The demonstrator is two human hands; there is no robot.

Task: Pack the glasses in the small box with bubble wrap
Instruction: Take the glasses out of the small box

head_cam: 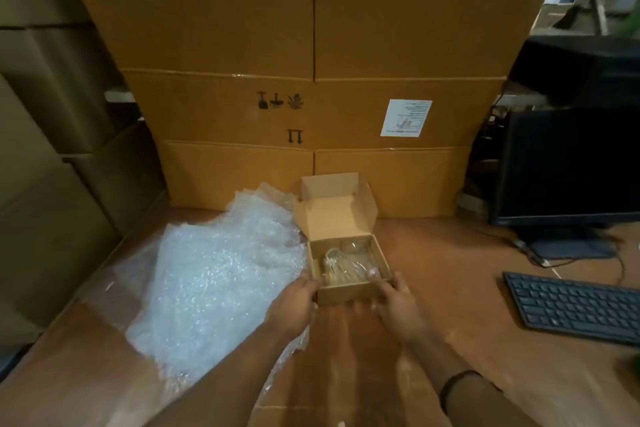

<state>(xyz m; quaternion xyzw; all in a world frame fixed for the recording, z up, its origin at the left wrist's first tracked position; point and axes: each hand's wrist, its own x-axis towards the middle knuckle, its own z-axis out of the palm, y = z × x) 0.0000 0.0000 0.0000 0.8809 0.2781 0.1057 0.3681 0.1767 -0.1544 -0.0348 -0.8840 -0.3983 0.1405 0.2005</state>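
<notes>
A small cardboard box point(341, 295) sits open on the wooden table, its lid point(332, 208) standing up at the back. Inside lie clear glasses point(346, 263), blurred and hard to tell apart. My left hand point(298, 298) holds the box's near left corner, fingers curled at the edge. At the near right corner my right hand point(398, 302) grips the box, thumb up along its side. A pile of bubble wrap point(214, 274) lies just left of the box, partly under my left forearm.
Big cardboard cartons point(311, 62) are stacked right behind the box, with more point(45, 149) at the left. A black monitor point(568, 166) and keyboard point(575, 308) stand on the table point(467, 270) at the right, with cables between them.
</notes>
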